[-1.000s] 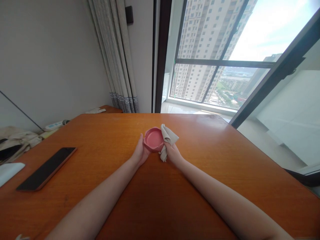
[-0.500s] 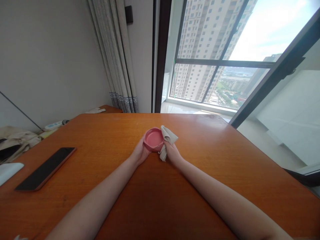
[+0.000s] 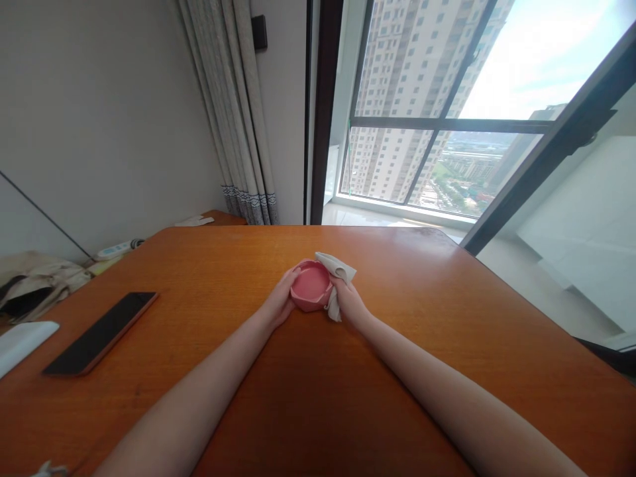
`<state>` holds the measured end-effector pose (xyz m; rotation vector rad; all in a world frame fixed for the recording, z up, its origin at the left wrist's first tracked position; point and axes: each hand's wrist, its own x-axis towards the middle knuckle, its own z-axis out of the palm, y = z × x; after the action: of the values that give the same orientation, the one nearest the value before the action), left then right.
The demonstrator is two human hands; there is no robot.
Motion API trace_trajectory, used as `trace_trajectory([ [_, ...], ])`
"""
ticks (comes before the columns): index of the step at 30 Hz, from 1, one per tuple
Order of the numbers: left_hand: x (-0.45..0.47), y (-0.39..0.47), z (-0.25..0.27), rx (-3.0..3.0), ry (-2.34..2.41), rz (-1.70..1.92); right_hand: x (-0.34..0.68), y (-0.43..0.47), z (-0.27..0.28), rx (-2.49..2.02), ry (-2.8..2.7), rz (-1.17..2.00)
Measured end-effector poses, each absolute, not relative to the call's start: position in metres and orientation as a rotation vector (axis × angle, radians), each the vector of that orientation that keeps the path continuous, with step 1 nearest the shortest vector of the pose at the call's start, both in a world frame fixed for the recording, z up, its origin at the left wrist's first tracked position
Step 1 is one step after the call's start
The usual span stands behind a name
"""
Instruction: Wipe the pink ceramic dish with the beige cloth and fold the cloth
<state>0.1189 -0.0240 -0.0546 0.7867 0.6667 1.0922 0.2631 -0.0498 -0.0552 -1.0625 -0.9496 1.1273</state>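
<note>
The pink dish (image 3: 311, 287) is on or just above the wooden surface (image 3: 447, 298); I cannot tell which. At the dish's left, the left hand (image 3: 282, 299) grasps its rim. At the dish's right, the right hand (image 3: 350, 305) clutches a pale cloth (image 3: 336, 266) against it. Well left of the dish lies a dark flat device (image 3: 102, 333).

dish (image 3: 311, 286) between fingers of left hand (image 3: 281, 299) and right hand (image 3: 348, 303), cloth (image 3: 338, 266) in right fingers, against dish's right side, phone (image 3: 102, 334) on table (image 3: 308, 384), well left of left fingers, curtain (image 3: 233, 112) beyond fingers to left, window (image 3: 440, 124) beyond fingers to right
</note>
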Motion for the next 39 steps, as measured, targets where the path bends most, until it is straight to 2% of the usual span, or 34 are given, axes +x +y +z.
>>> trace_trajectory([
  [5, 0.132, -0.031, -0.059, 0.720, 0.694, 1.365, 0.250, -0.057, -0.059, -1.118, -0.917, 1.087],
  [11, 0.129, -0.036, -0.058, 0.804, 0.795, 1.142, 0.271, -0.043, -0.055, -0.931, -0.951, 1.066],
  [14, 0.131, -0.036, -0.058, 0.822, 0.845, 1.108, 0.277, -0.040, -0.052, -0.985, -0.931, 1.128],
  [20, 0.137, -0.035, -0.054, 0.721, 0.757, 1.406, 0.251, -0.054, -0.066, -1.124, -0.892, 1.157],
  [26, 0.131, -0.033, -0.058, 0.814, 0.821, 1.102, 0.266, -0.050, -0.050, -1.063, -0.884, 1.028],
  [29, 0.132, -0.033, -0.060, 0.867, 0.878, 1.115, 0.273, -0.047, -0.047, -1.018, -0.934, 1.116],
  [35, 0.125, -0.026, -0.050, 0.634, 0.846, 1.482, 0.253, -0.050, -0.055, -0.952, -0.688, 1.445],
  [39, 0.123, -0.023, -0.050, 0.629, 0.823, 1.503, 0.252, -0.055, -0.044, -0.853, -0.565, 1.592],
])
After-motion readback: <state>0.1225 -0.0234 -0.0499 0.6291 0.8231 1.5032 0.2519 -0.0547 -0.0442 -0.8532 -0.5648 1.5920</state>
